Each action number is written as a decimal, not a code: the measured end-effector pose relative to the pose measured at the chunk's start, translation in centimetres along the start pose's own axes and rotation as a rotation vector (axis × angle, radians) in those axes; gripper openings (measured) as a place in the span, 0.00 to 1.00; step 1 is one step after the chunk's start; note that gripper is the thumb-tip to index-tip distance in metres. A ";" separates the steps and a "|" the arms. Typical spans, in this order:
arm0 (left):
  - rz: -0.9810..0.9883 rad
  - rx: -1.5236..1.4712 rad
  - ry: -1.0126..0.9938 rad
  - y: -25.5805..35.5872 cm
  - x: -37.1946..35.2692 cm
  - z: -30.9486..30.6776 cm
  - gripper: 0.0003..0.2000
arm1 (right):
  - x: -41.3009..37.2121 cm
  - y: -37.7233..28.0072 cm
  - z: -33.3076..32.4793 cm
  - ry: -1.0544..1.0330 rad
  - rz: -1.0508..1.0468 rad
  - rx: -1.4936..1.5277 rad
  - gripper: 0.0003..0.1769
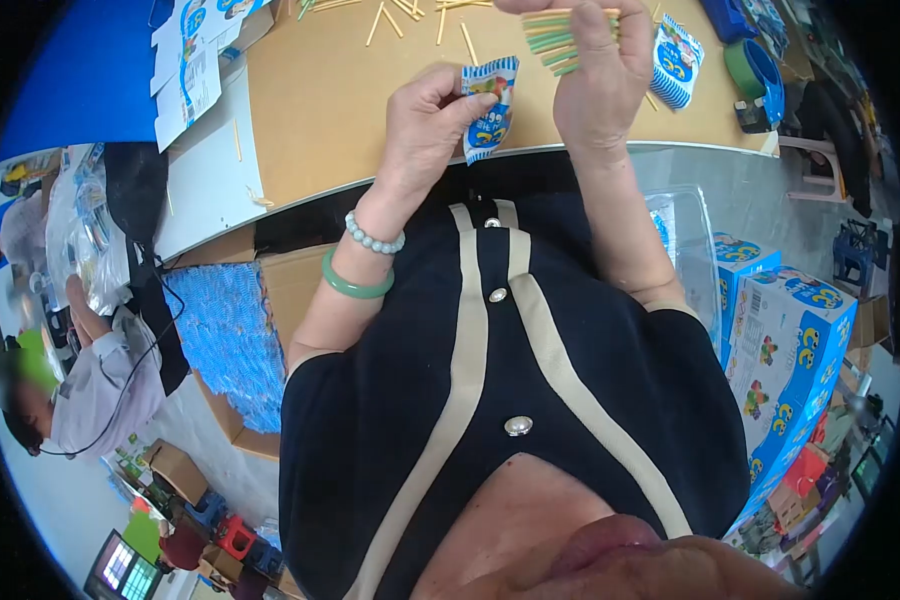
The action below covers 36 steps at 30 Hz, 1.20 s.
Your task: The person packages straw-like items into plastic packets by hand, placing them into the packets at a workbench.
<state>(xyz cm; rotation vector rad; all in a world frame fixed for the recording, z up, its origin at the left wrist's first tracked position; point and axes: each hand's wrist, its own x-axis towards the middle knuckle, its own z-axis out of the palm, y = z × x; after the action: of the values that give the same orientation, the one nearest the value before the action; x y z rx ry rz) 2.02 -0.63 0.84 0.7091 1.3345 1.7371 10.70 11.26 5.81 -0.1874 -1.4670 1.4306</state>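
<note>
My left hand [423, 123], with a beaded bracelet and a green bangle at its wrist, pinches a small blue-and-white striped packet [488, 110] near the table's front edge. The packet stands roughly upright, and its printed face shows. To the right, my right hand [602, 88] is closed around a bundle of thin green and yellow sticks [553, 38], fanned out past the thumb. Part of that hand is cut off by the top of the view. Beside it lies a stack of similar blue-and-white packets [676, 62].
Loose yellow sticks [400, 22] lie across the brown tabletop [310, 110]. A blue tape dispenser [755, 85] sits at the right end. Flattened printed cartons [188, 70] rest at the left. Blue printed boxes [785, 350] stand on the right. Another person [105, 370] sits at the left.
</note>
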 end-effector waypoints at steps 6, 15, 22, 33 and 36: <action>0.270 0.503 -0.025 0.4 0.3 0.0 0.09 | 1.6 2.3 1.7 -0.119 -0.334 0.591 0.09; 0.015 0.131 -0.049 0.3 0.8 1.4 0.07 | -2.0 0.1 -0.8 -0.048 0.051 0.091 0.09; -0.038 0.041 -0.134 -0.4 1.3 1.5 0.05 | -1.6 0.9 -3.0 -0.042 0.079 0.099 0.08; 0.042 0.047 -0.063 -0.7 1.2 0.5 0.05 | -2.0 1.7 -4.2 -0.328 0.236 -0.010 0.12; 0.063 0.027 -0.061 -0.9 1.4 0.6 0.05 | -2.0 1.6 -3.9 -0.343 0.281 0.002 0.12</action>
<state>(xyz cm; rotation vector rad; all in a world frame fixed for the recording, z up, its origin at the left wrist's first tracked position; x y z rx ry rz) 2.02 0.95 0.09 0.8205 1.3092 1.7360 13.61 12.79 2.49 -0.1563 -1.7700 1.7550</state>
